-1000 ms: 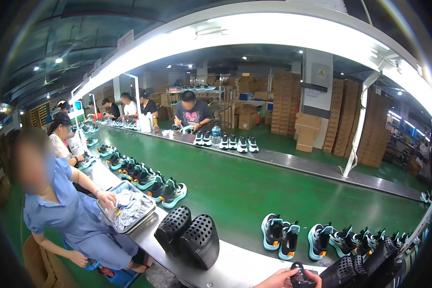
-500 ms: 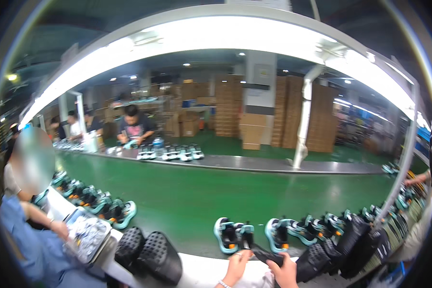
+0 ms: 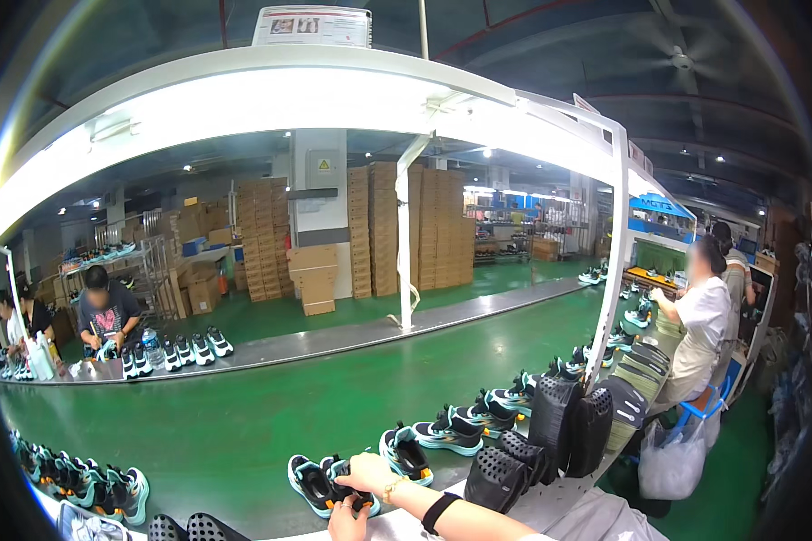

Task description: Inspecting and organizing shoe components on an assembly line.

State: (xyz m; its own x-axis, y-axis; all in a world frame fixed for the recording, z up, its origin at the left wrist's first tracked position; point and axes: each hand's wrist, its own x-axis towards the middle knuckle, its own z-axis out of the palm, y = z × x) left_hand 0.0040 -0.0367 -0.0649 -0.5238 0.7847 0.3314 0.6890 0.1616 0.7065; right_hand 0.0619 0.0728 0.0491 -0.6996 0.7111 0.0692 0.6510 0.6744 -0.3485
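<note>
A black sneaker [image 3: 341, 471] with a teal sole stands on the near edge of the green worktop, between my hands. My right hand [image 3: 372, 476] reaches across from the lower right, its fingers closed on the shoe's upper near the opening. At the shoe's near end, my left hand [image 3: 348, 520] presses its fingertips against the orange-and-black heel. What lies inside the shoe is hidden by my fingers. Touching it on the left is a matching sneaker [image 3: 310, 485]. Another sneaker [image 3: 406, 453] sits just to the right, apart from my hands.
Black rounded pieces with round holes [image 3: 498, 480] stand at the right, beside olive ones [image 3: 639, 374]. Sneakers line the worktop on both sides. A white post [image 3: 607, 270] rises at the right. Co-workers stand at the right [image 3: 705, 316] and across the belt at the left [image 3: 108, 311].
The view has swung to the right. My hands were holding a dark, flat-looking piece in front of the shoes; now both are on a sneaker, with the right hand over its opening.
</note>
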